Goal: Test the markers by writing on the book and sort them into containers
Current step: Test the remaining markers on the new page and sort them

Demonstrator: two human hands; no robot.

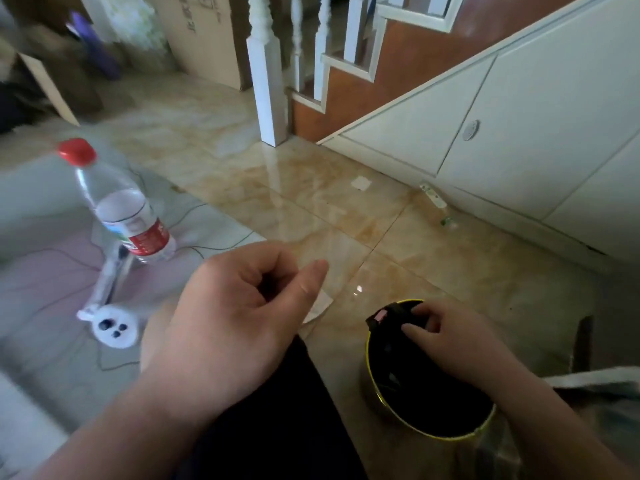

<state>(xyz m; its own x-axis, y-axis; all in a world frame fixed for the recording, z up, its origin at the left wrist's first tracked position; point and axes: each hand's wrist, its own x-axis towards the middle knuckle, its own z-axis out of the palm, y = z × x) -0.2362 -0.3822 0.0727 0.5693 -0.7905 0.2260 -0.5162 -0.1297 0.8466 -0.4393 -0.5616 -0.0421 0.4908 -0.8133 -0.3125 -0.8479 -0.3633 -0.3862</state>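
Note:
A round black container (426,393) with a yellow-green rim stands on the floor at the lower right. My right hand (450,337) reaches over its far rim, fingers closed on a dark marker (388,315) with a pinkish end that pokes out of the container. My left hand (239,313) hovers in the middle of the view, loosely curled, thumb extended, with nothing visible in it. No book is in view.
A clear water bottle (117,206) with a red cap stands on a pale mat (41,271) at the left. A small white device (116,325) with dark dots lies in front of it. White cabinets (519,133) and stair posts (266,81) stand behind.

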